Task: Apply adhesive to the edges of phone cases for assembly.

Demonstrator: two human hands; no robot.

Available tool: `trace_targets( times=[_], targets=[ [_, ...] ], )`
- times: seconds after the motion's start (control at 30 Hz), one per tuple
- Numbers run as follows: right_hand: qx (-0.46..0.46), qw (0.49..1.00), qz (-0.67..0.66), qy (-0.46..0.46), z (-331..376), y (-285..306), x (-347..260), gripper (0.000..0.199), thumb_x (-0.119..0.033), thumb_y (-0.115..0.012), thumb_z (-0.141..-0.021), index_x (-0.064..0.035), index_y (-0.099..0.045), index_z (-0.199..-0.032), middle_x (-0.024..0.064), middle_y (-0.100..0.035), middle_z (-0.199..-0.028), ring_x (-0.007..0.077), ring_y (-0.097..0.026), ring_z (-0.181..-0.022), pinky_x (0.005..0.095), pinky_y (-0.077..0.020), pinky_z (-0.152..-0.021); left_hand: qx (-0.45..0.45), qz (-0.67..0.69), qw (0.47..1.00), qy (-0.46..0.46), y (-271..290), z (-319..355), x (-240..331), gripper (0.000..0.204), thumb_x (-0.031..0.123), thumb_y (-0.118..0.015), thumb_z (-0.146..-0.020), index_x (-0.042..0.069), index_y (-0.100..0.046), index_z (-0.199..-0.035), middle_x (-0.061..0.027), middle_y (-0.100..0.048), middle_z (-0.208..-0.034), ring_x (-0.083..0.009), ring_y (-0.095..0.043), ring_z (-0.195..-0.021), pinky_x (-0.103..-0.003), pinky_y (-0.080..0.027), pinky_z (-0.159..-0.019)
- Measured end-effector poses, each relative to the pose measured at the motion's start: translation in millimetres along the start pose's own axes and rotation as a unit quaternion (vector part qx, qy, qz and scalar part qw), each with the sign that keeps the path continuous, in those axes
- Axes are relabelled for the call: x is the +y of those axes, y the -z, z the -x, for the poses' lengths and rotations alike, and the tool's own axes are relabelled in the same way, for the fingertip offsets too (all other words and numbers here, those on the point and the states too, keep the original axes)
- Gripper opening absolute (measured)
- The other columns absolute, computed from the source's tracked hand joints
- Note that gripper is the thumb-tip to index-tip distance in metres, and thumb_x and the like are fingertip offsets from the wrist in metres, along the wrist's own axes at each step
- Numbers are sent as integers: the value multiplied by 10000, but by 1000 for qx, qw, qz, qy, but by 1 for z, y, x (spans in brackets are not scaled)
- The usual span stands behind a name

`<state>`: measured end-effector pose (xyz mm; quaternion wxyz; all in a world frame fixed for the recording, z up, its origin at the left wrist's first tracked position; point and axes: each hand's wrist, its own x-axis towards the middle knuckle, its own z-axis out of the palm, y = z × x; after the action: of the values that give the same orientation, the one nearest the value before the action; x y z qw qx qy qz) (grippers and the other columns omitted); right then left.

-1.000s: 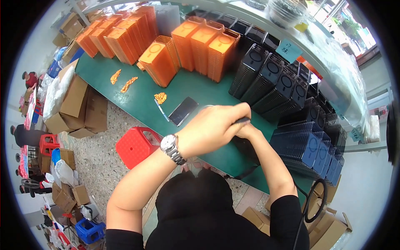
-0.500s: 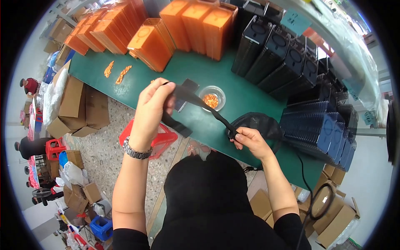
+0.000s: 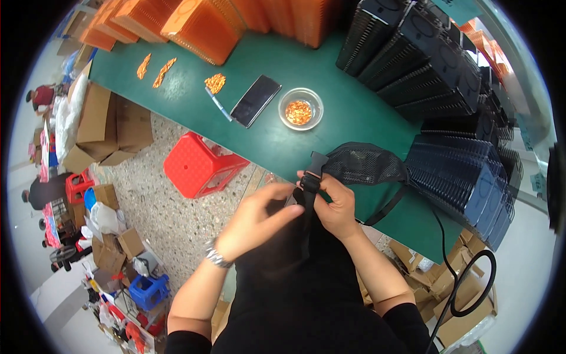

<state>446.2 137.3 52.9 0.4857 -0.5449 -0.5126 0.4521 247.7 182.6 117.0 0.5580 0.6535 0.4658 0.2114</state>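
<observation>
A black mesh pouch (image 3: 368, 164) lies at the table's front edge, its black webbing strap (image 3: 307, 221) hanging in front of my body. On the strap is a black plastic buckle (image 3: 310, 182). My right hand (image 3: 336, 206) pinches the strap at the buckle. Close on its left, my left hand (image 3: 256, 219), with a metal watch (image 3: 217, 253) on the wrist, has its thumb and fingers about the strap; its fingertips are partly hidden. Beyond the hands stands a clear round bowl (image 3: 302, 125) holding small orange-gold pieces (image 3: 298, 112).
On the green table (image 3: 188, 118) lie a dark phone (image 3: 256, 101), a pen (image 3: 219, 105) and small orange-gold piles (image 3: 215, 83). Orange stacks (image 3: 203, 29) and black stacks (image 3: 407, 53) line the back and right. A red stool (image 3: 191, 165) stands left; a black cable (image 3: 490, 271) loops at right.
My left hand has come down and right, from holding the strap stretched out over the table to beside my right hand. The right hand has moved slightly left, and the buckle now shows.
</observation>
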Motion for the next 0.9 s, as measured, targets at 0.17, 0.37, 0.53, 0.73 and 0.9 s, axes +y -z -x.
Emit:
trace_targets(
  times=[0.17, 0.37, 0.53, 0.73, 0.9],
  targets=[
    [-78, 989, 92, 81, -13, 9, 9, 385, 98, -580, -935, 2, -661, -1298, 145, -677, -1348, 244, -714, -1153, 344, -589, -914, 23, 125, 981, 144, -48, -18, -9, 393, 180, -734, -990, -30, -636, -1308, -130, -757, -1025, -177, -722, -873, -301, -560, -831],
    [-45, 980, -175, -82, -21, 34, -6, 689, 26, -666, -898, -32, -453, -1550, 172, -437, -1610, 312, -480, -1455, 452, -474, -1123, 48, 272, 942, 189, -46, -13, -13, 310, 92, -656, -1030, -42, -635, -1308, -76, -750, -1036, -112, -690, -853, -273, -559, -797],
    [-184, 928, 273, 178, -48, 51, -31, 825, -117, -827, -779, -88, -492, -1532, 128, -417, -1626, 365, -331, -1540, 553, -306, -1227, 39, 221, 955, 192, -44, -12, -19, 311, 68, -644, -1023, -40, -637, -1314, -77, -735, -996, -133, -692, -858, -280, -561, -817],
    [-238, 872, 371, 215, -62, 62, -42, 666, -202, -878, -728, -118, -656, -1350, 72, -595, -1380, 316, -468, -1415, 568, -310, -1210, 81, 146, 977, 133, -43, -12, -13, 588, -51, -646, -982, 38, -480, -1539, 18, -663, -920, -42, -589, -842, -221, -513, -822],
    [-307, 894, 280, 165, -68, 59, -31, 587, -209, -886, -732, -76, -698, -1272, 80, -687, -1134, 285, -608, -1158, 470, -433, -1082, 28, 109, 990, 83, -41, -19, -5, 794, -89, -625, -971, 139, -313, -1664, -7, -667, -985, -47, -595, -962, -235, -512, -905]
  ],
)
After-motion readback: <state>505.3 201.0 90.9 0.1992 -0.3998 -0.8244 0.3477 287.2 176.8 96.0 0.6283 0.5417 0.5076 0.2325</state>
